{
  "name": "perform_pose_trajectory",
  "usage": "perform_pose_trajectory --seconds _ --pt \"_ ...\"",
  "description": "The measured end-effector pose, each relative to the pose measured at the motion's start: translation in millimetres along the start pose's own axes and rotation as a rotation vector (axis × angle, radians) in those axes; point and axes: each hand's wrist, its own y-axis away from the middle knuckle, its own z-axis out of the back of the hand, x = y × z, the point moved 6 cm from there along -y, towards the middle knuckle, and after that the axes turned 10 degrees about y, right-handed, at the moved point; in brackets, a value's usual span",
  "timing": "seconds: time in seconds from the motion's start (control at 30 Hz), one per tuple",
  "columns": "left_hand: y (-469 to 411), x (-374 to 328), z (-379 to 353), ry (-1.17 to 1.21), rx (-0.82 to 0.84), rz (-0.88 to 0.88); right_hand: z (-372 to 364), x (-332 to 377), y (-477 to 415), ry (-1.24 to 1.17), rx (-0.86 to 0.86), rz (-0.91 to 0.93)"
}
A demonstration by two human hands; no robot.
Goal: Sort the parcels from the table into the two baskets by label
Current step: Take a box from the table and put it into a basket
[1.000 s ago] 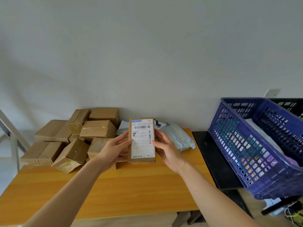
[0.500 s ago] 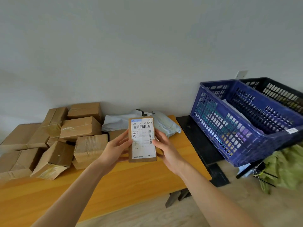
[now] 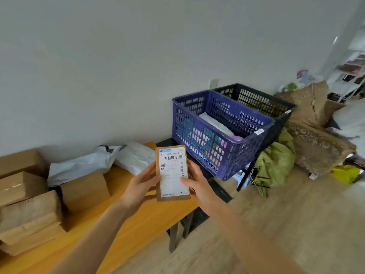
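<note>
I hold a small flat cardboard parcel (image 3: 172,173) upright, its white shipping label facing me, above the right end of the wooden table (image 3: 138,220). My left hand (image 3: 141,184) grips its left edge and my right hand (image 3: 196,183) grips its right edge. A blue basket (image 3: 221,133) stands to the right on a black stand and holds a white bag and coloured items. A black basket (image 3: 256,99) sits just behind it; its inside is hidden. Several brown cardboard boxes (image 3: 29,206) and two grey-white mailer bags (image 3: 94,165) lie on the table at left.
The black stand (image 3: 217,186) adjoins the table's right end. A green sack (image 3: 274,165) lies on the floor under the baskets. A brown patterned armchair (image 3: 316,131) and a yellow bag (image 3: 345,174) are at the far right. Wooden floor fills the lower right.
The view has swung to the right, so the baskets now sit near the middle and the box pile has slid to the left edge. Both hands keep the same hold on the parcel.
</note>
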Motion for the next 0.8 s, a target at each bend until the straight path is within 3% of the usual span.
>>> perform_pose_trajectory --seconds 0.53,0.8 --pt "-53 44 -285 -0.086 0.156 0.052 274 -27 70 -0.049 -0.119 0.057" --pt "-79 65 -364 -0.123 0.179 0.066 354 -41 86 -0.09 -0.166 0.049"
